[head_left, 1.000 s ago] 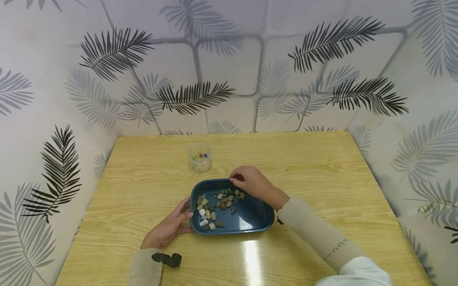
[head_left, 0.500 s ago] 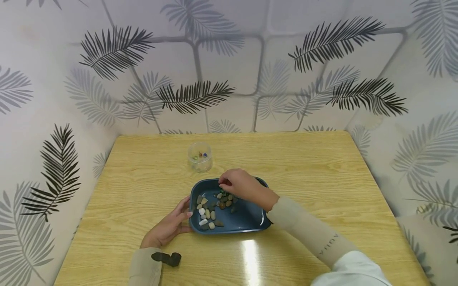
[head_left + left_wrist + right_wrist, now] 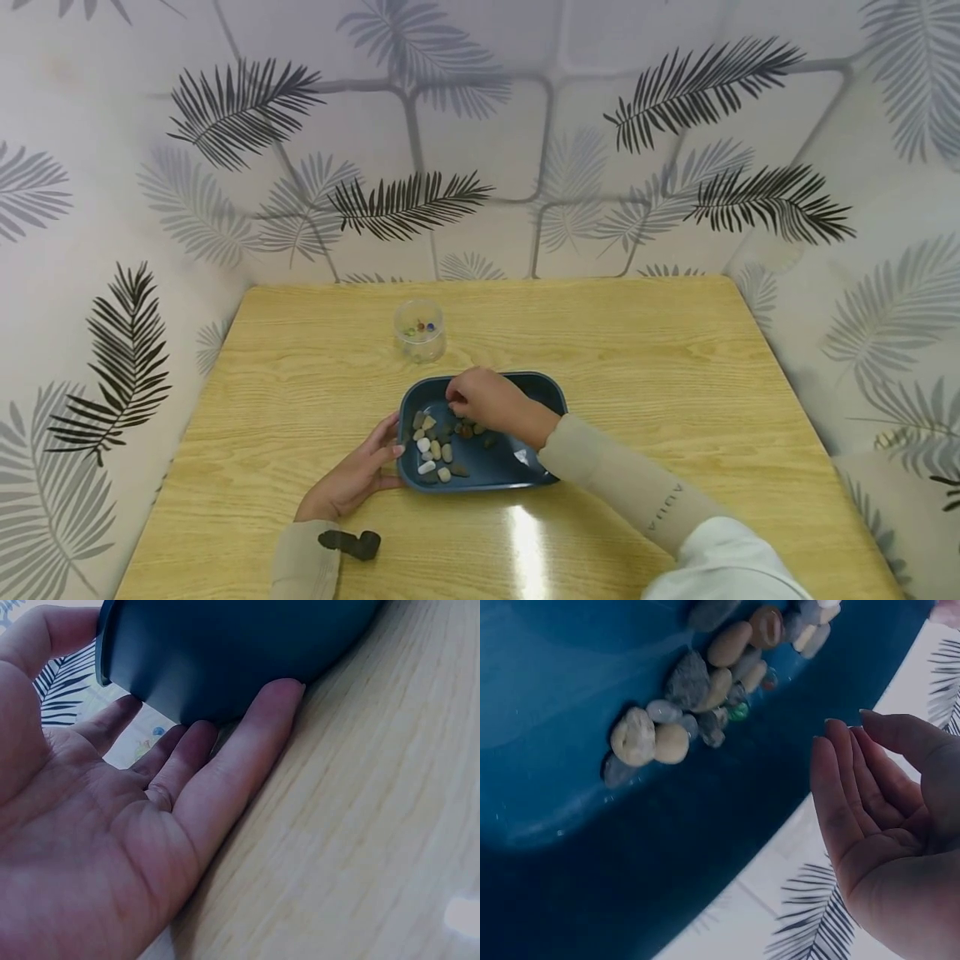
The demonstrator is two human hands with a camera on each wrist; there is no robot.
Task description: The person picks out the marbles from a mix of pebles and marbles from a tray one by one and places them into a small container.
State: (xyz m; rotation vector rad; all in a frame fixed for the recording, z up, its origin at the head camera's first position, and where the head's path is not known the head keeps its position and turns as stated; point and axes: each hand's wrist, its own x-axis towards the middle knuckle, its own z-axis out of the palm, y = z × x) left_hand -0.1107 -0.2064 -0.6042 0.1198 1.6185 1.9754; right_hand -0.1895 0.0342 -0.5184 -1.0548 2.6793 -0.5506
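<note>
A dark blue tray holds many pebbles at its left and middle; some are white, others grey or tan. My left hand holds the tray's left end, its thumb at the rim and other fingers against the outer wall. Over the far side of the tray, my right hand hangs above part of the pebbles and hides them. In the right wrist view its fingers are loosely bent, thumb near the fingertips, with nothing visible between them. A shiny green marble lies among the stones there.
A clear round container with a few small coloured marbles stands behind the tray. All stand on a wooden table against a leaf-patterned backdrop.
My right hand has moved left and a little nearer over the tray, covering more of the middle pebbles. The left hand and tray stay in place.
</note>
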